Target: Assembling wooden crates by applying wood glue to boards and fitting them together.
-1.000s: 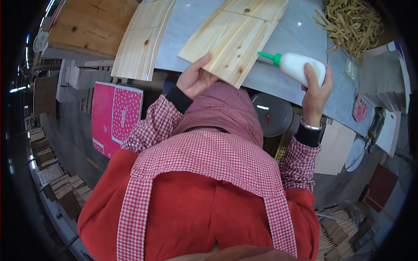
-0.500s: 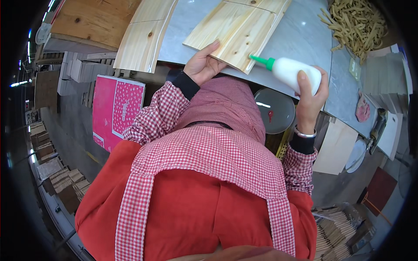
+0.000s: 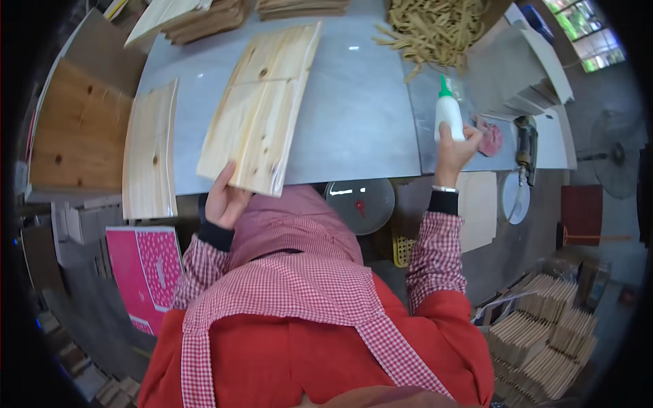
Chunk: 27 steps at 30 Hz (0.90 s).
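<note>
A pale knotty wooden board (image 3: 262, 109) lies at a slant on the grey table, its near end jutting past the front edge. My left hand (image 3: 228, 200) is closed on that near end at its left corner, thumb on top. A shiny wet line runs down the board's right edge. Over the table's right part, my right hand (image 3: 454, 153) grips a white glue bottle (image 3: 448, 117), which now points its green nozzle away from me. A crumpled pink cloth (image 3: 489, 138) lies just right of this hand. A second pale board (image 3: 151, 153) rests at the table's left edge.
The grey table (image 3: 360, 122) bears a heap of tan strips (image 3: 435, 30) at the back. A power tool (image 3: 524, 146) lies at right, beside stacked panels (image 3: 520, 64). A brown wooden box (image 3: 78, 129) stands left. A round grey stool (image 3: 360, 207) sits under the front edge.
The glue bottle has left the board's near right corner, moving right and turning nozzle-away. My left hand still holds the board. The whole view has swung, showing more of the table.
</note>
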Each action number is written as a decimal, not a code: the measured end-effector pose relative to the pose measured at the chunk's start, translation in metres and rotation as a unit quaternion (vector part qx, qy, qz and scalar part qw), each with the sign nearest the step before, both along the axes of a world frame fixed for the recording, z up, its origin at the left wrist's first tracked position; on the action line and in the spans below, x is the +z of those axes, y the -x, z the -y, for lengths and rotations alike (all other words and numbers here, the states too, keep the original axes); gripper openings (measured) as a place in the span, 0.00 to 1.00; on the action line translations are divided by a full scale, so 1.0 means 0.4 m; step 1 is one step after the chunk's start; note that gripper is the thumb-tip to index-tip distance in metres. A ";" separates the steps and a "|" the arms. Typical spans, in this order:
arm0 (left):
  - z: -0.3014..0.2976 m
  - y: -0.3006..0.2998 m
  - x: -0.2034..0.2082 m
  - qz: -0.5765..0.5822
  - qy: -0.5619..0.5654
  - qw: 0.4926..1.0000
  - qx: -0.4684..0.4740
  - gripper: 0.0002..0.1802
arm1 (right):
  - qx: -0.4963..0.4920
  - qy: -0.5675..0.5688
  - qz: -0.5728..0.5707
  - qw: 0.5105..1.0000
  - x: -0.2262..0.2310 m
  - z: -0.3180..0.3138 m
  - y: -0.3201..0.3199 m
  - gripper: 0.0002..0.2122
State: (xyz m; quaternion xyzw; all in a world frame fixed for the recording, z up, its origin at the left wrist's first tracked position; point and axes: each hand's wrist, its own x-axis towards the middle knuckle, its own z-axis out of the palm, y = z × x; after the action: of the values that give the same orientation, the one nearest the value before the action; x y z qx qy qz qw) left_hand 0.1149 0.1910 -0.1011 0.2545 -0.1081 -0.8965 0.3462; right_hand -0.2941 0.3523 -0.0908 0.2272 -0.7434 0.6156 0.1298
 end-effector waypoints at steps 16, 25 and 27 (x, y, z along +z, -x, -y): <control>-0.060 -0.065 0.022 -0.040 -0.035 0.997 0.051 0.29 | -0.154 -0.581 -0.164 0.782 0.003 -0.156 0.394 0.13; -0.125 -0.121 0.075 -0.056 0.005 0.995 0.085 0.30 | 0.176 -0.216 -0.444 0.851 0.324 0.395 0.068 0.25; -0.141 -0.125 0.093 -0.057 0.011 0.993 0.100 0.31 | 0.188 -0.228 -0.495 0.818 0.355 0.567 0.002 0.29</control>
State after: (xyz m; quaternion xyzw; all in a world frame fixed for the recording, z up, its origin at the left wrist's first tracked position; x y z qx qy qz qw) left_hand 0.1648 0.2475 -0.0640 0.2085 -0.0722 -0.8694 0.4421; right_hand -0.2950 0.1255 0.0511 0.6594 -0.6410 0.2461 0.3064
